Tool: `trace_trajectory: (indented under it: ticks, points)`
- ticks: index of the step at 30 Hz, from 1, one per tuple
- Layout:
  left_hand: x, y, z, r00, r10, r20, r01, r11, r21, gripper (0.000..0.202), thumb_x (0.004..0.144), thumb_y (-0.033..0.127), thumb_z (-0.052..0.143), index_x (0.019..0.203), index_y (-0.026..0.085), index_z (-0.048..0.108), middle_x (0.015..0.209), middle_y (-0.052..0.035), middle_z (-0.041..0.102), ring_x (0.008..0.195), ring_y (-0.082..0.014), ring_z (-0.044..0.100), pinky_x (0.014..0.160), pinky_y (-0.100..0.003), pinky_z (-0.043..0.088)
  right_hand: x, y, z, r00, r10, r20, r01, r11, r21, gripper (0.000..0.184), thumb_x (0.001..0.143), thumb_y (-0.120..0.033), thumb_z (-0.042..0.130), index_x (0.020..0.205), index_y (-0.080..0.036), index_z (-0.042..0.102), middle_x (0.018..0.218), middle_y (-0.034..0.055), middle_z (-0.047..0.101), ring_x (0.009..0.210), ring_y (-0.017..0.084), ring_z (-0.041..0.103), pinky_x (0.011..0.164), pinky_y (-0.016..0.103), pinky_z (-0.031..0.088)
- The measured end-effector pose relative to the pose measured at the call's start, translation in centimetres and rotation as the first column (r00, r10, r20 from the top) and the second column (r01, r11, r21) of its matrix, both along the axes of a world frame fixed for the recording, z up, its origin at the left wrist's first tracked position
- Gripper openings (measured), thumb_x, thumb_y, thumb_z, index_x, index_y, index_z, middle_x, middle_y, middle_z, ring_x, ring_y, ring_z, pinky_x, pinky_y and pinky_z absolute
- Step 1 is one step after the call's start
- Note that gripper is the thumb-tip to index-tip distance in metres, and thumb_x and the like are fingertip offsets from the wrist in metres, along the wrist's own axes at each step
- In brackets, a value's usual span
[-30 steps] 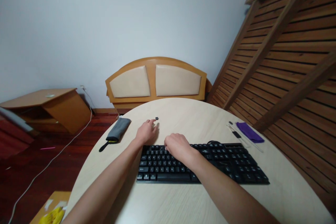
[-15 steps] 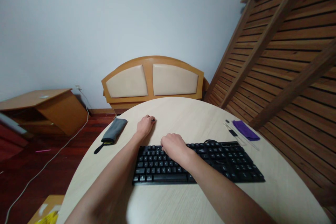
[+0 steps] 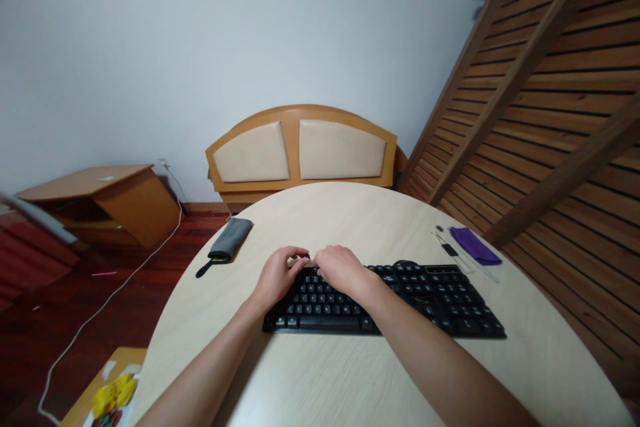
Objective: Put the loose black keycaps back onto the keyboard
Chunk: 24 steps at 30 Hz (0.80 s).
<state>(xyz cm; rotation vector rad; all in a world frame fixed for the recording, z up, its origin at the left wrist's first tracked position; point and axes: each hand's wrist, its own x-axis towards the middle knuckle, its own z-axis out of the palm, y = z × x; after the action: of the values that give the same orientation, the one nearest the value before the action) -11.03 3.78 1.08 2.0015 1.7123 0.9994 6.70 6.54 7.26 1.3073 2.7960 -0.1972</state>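
A black keyboard (image 3: 330,322) lies on the round, pale wooden table (image 3: 320,373) in front of me. Over its upper left corner, my left hand (image 3: 280,273) pinches a small black piece (image 3: 307,256) between thumb and fingertips. The piece is too small to name. My right hand (image 3: 343,270) is closed beside it, above the upper rows of keys, its fingertips close to those of the left hand. Whatever the right fingers hold, if anything, is hidden behind the hand.
A grey pouch (image 3: 231,240) with a black loop lies at the table's left edge. On the right are a purple cloth (image 3: 475,245) and a thin pale cord with a black piece (image 3: 449,249). Behind the table stands a padded headboard (image 3: 300,113).
My left hand has come back from the table beyond the keyboard to its upper left corner, bringing the small black piece towards my right hand. My right hand stays over the keys.
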Motion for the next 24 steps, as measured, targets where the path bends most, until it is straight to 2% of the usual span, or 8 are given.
trace_trajectory:
  ticks: [3, 6, 18, 24]
  points:
    - [0.2, -0.8, -1.0, 0.999, 0.002, 0.042, -0.002, 1.0, -0.004, 0.02, 0.091, 0.03, 0.061, 0.103, 0.02, 0.072, 0.106, -0.0048, 0.074, 0.102, -0.0223, 0.065, 0.094, -0.035, 0.049, 0.7, 0.1, 0.1, 0.999, 0.038, 0.001, -0.038, 0.999, 0.004, 0.029, 0.092, -0.014, 0.05, 0.107, -0.017, 0.074, 0.106, 0.0156, 0.073, 0.102, 0.027, 0.068, 0.083, 0.032, 0.05]
    - [0.2, -1.0, -1.5, 0.998, -0.002, 0.063, 0.003, 1.0, -0.012, 0.02, 0.091, 0.031, 0.06, 0.104, 0.021, 0.072, 0.107, -0.004, 0.074, 0.102, -0.022, 0.065, 0.095, -0.035, 0.049, 1.5, 0.2, 0.3, 0.999, 0.007, 0.031, -0.007, 1.0, -0.01, 0.028, 0.091, -0.012, 0.049, 0.103, -0.015, 0.075, 0.106, 0.0164, 0.073, 0.102, 0.027, 0.069, 0.082, 0.032, 0.05]
    - [-0.1, -1.1, -1.4, 0.998, -0.062, 0.032, 0.063, 0.998, -0.015, 0.02, 0.093, 0.031, 0.059, 0.103, 0.022, 0.073, 0.105, -0.0036, 0.074, 0.101, -0.0221, 0.066, 0.093, -0.035, 0.049, 1.9, 0.0, 0.5, 0.998, -0.035, 0.06, 0.036, 0.999, -0.013, 0.031, 0.091, -0.009, 0.048, 0.104, -0.013, 0.075, 0.107, 0.0177, 0.072, 0.103, 0.028, 0.069, 0.085, 0.033, 0.051]
    - [-0.3, -1.0, -1.5, 0.994, -0.106, -0.019, 0.107, 0.994, 0.033, 0.022, 0.094, 0.034, 0.057, 0.101, 0.021, 0.074, 0.105, -0.006, 0.073, 0.101, -0.0226, 0.066, 0.093, -0.035, 0.05, 1.9, 0.0, 0.4, 0.997, -0.039, 0.063, 0.04, 0.999, -0.008, 0.031, 0.09, -0.009, 0.048, 0.105, -0.013, 0.075, 0.107, 0.0175, 0.072, 0.103, 0.027, 0.069, 0.084, 0.033, 0.051]
